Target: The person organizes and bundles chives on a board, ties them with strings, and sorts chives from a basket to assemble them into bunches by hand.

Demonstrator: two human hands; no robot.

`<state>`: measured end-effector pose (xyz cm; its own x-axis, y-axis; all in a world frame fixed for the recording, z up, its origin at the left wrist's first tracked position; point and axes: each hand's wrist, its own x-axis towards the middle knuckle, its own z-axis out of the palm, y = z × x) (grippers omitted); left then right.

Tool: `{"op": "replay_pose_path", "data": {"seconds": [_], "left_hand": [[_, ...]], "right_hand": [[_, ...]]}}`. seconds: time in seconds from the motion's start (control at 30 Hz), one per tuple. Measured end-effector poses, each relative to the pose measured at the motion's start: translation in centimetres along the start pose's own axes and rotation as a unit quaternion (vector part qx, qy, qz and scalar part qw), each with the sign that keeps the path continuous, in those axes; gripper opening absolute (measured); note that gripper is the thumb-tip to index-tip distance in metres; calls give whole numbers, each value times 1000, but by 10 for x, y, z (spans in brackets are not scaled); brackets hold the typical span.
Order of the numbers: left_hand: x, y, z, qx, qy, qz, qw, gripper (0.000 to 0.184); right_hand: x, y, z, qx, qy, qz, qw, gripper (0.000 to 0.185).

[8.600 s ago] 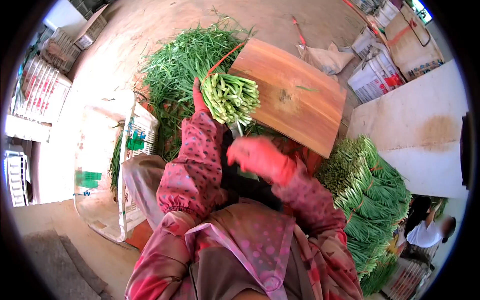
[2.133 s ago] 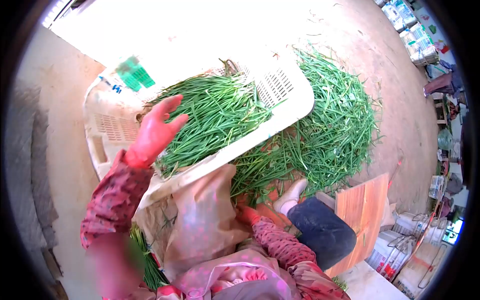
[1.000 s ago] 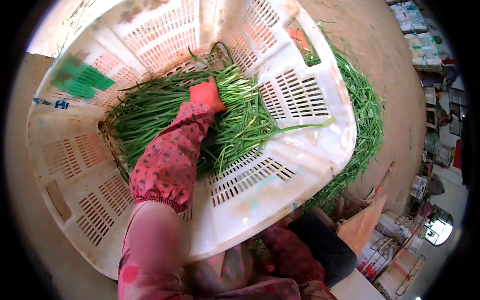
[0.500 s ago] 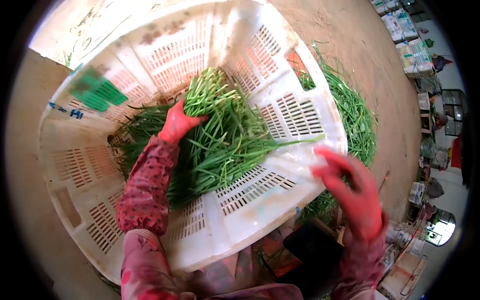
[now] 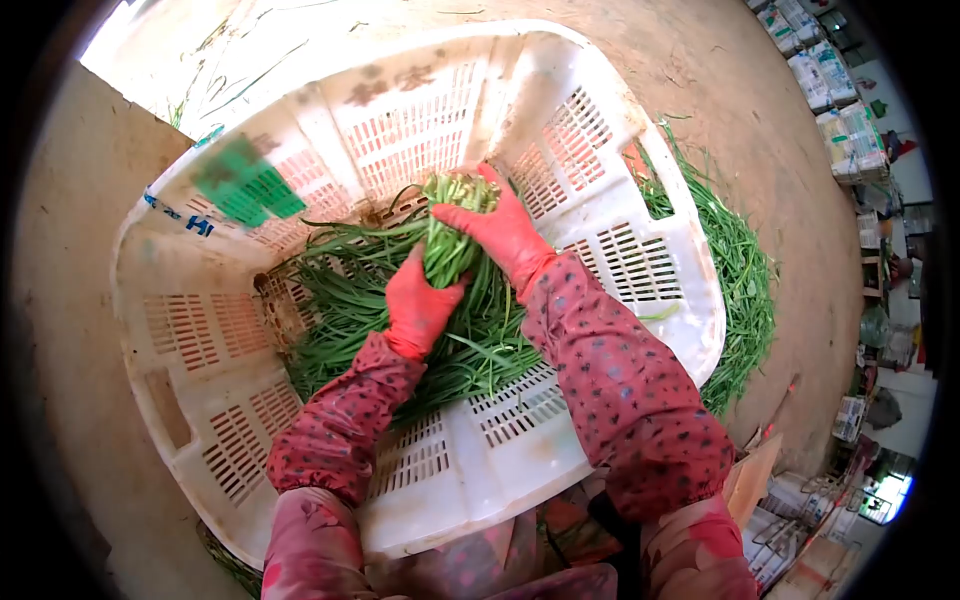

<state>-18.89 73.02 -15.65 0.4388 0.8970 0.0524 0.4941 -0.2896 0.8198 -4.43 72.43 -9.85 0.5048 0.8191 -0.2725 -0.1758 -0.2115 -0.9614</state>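
A bundle of long green stalks, like garlic chives, is gripped between my two hands inside a large white plastic crate. My left hand, in a red glove, wraps the bundle's lower side. My right hand, also red-gloved, closes round it near the pale cut ends. Those ends point toward the far wall of the crate. Loose green leaves lie on the crate floor below and left of my hands. The fingers on the bundle's underside are hidden.
Outside the crate on the right lies a heap of green stalks on the brown floor. Stacked white bundles and other goods line the far right. A green patch marks the crate's left wall. Scattered leaves lie at the upper left.
My right hand has moved from the crate's right rim into the crate and closed on the bundle. My left hand has shifted right and lower, and the bundle looks more gathered.
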Motion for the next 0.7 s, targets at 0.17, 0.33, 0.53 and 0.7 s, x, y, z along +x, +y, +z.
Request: {"op": "replay_pose_path", "data": {"seconds": [0.17,0.33,0.53,0.7], "left_hand": [[-13,-17,-4,-106,-64,58,991,99],[18,-28,-24,-280,-212,-198,915,79],[10,9,-43,-306,-304,-190,882,66],[-4,-17,-31,-285,-297,-115,904,68]], "right_hand": [[-3,19,-34,66,-21,97,993,74],[3,33,-33,74,-72,132,986,63],[-8,29,-22,-26,-21,89,995,76],[-4,41,-27,44,-50,133,989,91]]}}
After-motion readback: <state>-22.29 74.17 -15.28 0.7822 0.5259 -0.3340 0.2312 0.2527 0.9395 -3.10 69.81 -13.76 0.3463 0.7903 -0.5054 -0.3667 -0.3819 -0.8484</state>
